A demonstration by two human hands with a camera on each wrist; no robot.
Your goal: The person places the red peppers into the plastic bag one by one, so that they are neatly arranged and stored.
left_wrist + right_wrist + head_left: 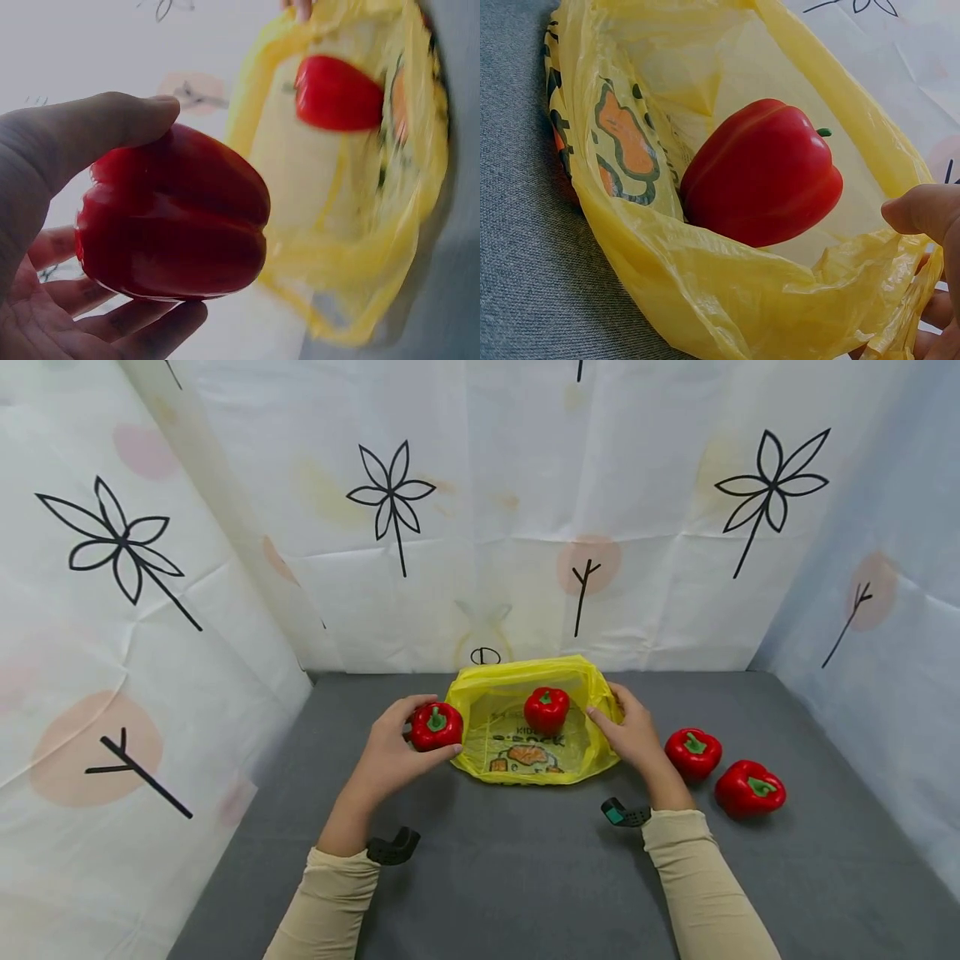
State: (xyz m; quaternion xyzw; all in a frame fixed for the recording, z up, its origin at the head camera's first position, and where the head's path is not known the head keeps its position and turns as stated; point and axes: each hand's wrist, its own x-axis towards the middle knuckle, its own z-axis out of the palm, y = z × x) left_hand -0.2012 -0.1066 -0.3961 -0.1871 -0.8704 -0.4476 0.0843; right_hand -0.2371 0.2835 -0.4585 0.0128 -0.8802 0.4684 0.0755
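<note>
A glossy red bell pepper (442, 735) is held between the thumb and fingers of my left hand (386, 752), just beside the left edge of a yellow plastic bag (517, 671). The bag lies with its mouth spread wide, facing me. Inside sits another red bell pepper (761, 176), its green stem pointing away from the bag's printed side. My right hand (636, 735) grips the bag's right rim, thumb on the inner side and fingers outside; those fingers are partly hidden by the plastic in the right wrist view.
Two more red bell peppers, one nearer the bag (693, 753) and one farther right (750, 789), stand on the grey tabletop (510, 877) beside my right forearm. White patterned cloth (480, 568) walls off the back and both sides.
</note>
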